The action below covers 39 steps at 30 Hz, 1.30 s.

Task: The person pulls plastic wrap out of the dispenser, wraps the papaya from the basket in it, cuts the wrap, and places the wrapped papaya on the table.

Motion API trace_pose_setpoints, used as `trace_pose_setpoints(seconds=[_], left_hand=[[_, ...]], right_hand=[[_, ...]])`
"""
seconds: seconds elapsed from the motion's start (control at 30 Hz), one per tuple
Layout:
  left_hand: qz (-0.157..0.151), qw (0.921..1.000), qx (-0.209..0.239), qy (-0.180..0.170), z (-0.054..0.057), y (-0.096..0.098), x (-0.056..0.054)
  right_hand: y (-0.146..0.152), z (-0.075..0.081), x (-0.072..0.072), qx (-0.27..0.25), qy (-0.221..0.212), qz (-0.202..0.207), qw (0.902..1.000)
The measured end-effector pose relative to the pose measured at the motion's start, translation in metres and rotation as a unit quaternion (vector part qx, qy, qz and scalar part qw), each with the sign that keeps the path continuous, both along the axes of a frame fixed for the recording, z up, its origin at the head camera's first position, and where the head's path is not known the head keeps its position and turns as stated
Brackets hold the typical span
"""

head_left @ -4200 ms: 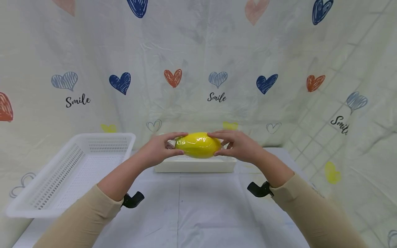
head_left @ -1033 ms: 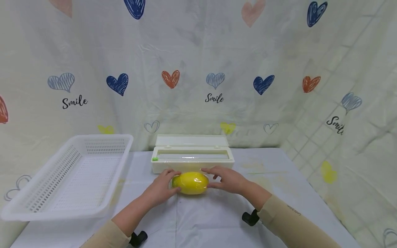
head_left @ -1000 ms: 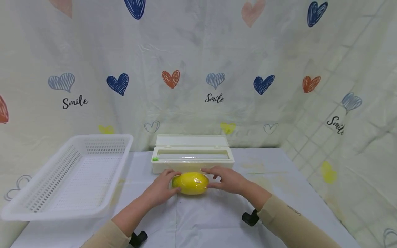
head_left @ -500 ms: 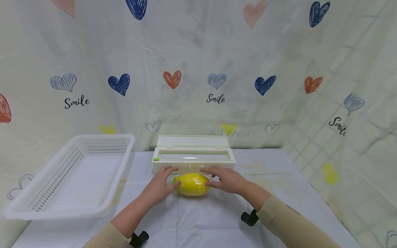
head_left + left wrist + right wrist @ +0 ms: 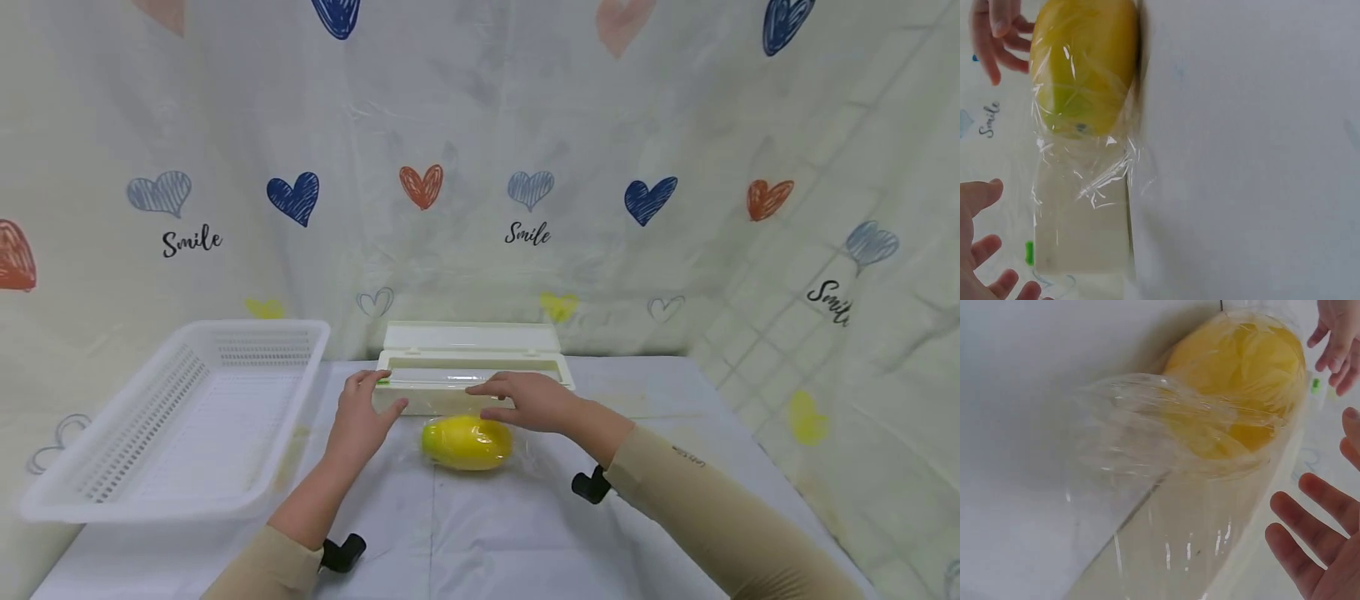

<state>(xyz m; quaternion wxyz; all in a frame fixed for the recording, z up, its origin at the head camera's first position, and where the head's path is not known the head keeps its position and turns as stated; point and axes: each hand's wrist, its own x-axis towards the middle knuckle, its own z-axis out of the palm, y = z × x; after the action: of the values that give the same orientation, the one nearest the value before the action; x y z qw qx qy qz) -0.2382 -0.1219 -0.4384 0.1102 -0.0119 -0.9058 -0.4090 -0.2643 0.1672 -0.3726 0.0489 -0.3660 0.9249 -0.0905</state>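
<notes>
A yellow fruit [image 5: 467, 443] with a greenish end, its kind unclear, lies on its side on the white-covered table [image 5: 517, 542]. Clear plastic film wraps it; loose film [image 5: 1116, 428] trails off one end in the right wrist view and bunches at the green end in the left wrist view. My left hand [image 5: 360, 425] is raised beyond the fruit's left end, fingers spread, holding nothing. Above the fruit's right half hovers my right hand [image 5: 528, 402], fingers extended and apart from it in the right wrist view. Directly behind sits a white cling film dispenser [image 5: 435, 403], lid up.
A large white plastic basket [image 5: 324, 335] with slotted walls stands on the left side of the table. Behind everything hangs a pale curtain [image 5: 465, 108] printed with hearts. The dispenser carries a small green slider [image 5: 1029, 253] at its left end.
Earlier both hands held the fruit up in the air, then set it on the table before the dispenser. Since then they have let go, the left moving left and both rising away.
</notes>
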Motion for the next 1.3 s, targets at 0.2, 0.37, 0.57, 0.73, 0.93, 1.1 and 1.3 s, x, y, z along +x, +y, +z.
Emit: trace_pose_setpoints(seconds=[0.2,0.37,0.57,0.73,0.93,1.1,1.3], left_hand=[[0.033,0.9977,0.034,-0.049,-0.009,-0.011,-0.016],[0.023,0.9946,0.061,-0.081,-0.012,-0.013,-0.030],[0.005,0.9947,0.067,-0.078,-0.014,-0.010,-0.043],[0.007,0.9954,0.048,-0.083,-0.017,-0.013,-0.046],[0.002,0.9954,0.046,-0.084,-0.018,-0.017,-0.047],[-0.018,0.9936,0.072,-0.086,-0.018,-0.020,-0.047],[-0.038,0.9912,0.100,-0.078,-0.022,-0.023,-0.051]], right_hand=[[-0.033,0.015,-0.020,0.029,0.024,0.054,0.9979],[-0.061,0.020,-0.036,0.057,0.031,0.066,0.9957],[-0.089,0.017,-0.052,0.064,0.043,0.081,0.9937],[-0.106,0.012,-0.062,0.061,0.034,0.088,0.9937],[-0.120,0.010,-0.070,0.068,0.027,0.088,0.9934],[-0.132,0.013,-0.073,0.063,0.027,0.098,0.9928],[-0.146,0.012,-0.075,0.078,0.021,0.103,0.9913]])
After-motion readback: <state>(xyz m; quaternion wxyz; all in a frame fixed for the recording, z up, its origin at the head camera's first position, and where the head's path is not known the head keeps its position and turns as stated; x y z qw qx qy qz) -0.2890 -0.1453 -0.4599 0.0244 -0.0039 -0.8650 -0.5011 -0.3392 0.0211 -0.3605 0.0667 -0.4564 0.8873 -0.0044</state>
